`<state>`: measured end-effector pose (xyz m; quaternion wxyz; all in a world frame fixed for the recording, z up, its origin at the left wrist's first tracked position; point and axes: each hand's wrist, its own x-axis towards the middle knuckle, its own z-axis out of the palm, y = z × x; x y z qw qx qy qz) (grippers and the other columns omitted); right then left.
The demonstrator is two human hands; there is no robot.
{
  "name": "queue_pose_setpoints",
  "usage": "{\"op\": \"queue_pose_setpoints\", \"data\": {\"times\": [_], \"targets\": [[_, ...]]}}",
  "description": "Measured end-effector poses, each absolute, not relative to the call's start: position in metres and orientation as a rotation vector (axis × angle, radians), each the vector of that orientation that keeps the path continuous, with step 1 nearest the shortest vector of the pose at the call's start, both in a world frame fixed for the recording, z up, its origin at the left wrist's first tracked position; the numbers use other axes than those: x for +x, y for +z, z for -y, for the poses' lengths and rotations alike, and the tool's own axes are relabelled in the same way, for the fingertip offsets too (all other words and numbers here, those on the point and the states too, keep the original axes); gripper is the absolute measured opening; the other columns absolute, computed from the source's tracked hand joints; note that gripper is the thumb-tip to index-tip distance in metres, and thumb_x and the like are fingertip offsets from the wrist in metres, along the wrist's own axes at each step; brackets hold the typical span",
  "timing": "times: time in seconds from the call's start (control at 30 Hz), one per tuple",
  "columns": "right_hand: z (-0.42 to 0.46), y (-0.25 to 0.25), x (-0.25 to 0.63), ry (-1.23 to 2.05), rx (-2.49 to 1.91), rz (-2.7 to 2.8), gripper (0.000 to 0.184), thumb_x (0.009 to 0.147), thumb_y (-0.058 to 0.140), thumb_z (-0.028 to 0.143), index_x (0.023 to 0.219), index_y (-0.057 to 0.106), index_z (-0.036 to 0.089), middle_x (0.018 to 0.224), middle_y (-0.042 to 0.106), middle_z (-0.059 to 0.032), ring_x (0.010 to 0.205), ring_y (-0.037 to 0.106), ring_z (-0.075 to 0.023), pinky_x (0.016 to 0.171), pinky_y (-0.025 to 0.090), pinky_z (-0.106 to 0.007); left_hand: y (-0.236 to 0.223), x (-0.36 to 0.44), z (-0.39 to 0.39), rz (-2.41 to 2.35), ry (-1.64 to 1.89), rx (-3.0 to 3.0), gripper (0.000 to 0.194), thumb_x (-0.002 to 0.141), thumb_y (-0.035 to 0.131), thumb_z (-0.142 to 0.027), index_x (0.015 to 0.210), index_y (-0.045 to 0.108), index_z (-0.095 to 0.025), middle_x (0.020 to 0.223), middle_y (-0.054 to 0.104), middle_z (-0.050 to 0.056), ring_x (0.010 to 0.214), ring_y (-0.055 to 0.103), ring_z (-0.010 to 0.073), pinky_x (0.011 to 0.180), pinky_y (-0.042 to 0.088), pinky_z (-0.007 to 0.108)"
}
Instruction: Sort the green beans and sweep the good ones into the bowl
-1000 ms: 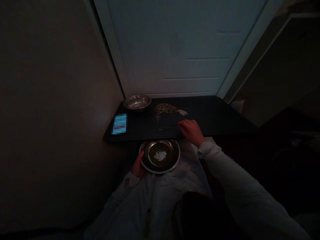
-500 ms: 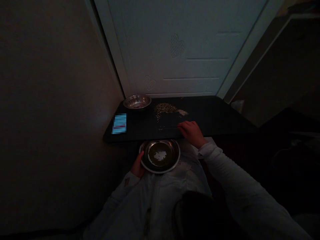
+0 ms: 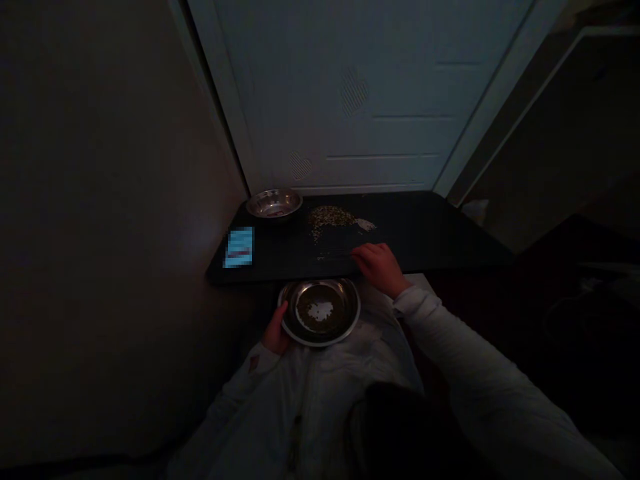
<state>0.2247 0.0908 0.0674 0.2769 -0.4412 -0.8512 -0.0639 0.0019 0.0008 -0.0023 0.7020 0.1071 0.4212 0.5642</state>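
My left hand [image 3: 277,330] grips a round stainless steel bowl [image 3: 351,320] by its left rim, thumb on the edge. The bowl rests at my lap, just below the table's front edge. Small dark greenish grains [image 3: 306,313] lie in a ring on its bottom, around a bare bright middle. Over the table's front edge is my right hand [image 3: 377,263], its fingers pinched together and pointing left. A faint thin line runs left from the fingertips; what they hold is too dim to make out. Ahead lies a pile of mixed green and pale grains [image 3: 330,216], with a small whitish heap [image 3: 365,225] beside it.
The dark table [image 3: 425,233] stands against a white door [image 3: 400,87] with heart patterns. A second steel bowl [image 3: 275,205] sits at its back left corner, holding something small and reddish. Nearer is a blurred blue packet [image 3: 239,247]. A wall [image 3: 125,200] rises on the left.
My right hand has shifted slightly left, fingers still pinched. My left hand and the bowl have stayed in place. The picture has become a little darker.
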Motion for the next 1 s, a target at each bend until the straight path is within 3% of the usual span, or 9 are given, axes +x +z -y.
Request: {"op": "queue_pose_setpoints", "data": {"times": [0.43,0.73,1.0], "targets": [[-0.079,0.069,0.217,-0.120,-1.133,2.341,0.021,0.083,0.037,0.027,0.088,0.056,0.019,0.087,0.062,-0.0042,0.078,0.051,-0.0139,0.070,0.028,-0.029,-0.001,0.002,0.001,-0.930,1.235,0.232,0.026,0.076,0.045,-0.032,0.080,0.066,-0.019,0.081,0.070,0.002,0.111,0.045,0.0195,0.102,0.021,0.033],[-0.056,0.076,0.213,-0.036,-1.042,2.425,0.021,0.083,0.038,0.028,0.089,0.057,0.019,0.085,0.061,-0.0046,0.076,0.050,-0.0134,0.072,0.029,-0.029,-0.004,0.000,-0.001,-0.906,1.232,0.247,0.029,0.074,0.047,-0.035,0.089,0.063,-0.016,0.092,0.068,0.005,0.115,0.042,0.0208,0.101,0.024,0.033],[-0.067,0.078,0.206,0.268,-1.167,2.141,0.020,0.079,0.042,0.030,0.086,0.056,0.018,0.081,0.061,-0.0044,0.074,0.053,-0.0136,0.068,0.036,-0.027,-0.005,0.000,0.000,-0.904,1.236,0.266,0.028,0.073,0.047,-0.035,0.088,0.064,-0.017,0.093,0.068,0.005,0.114,0.042,0.0211,0.100,0.026,0.033]]}}
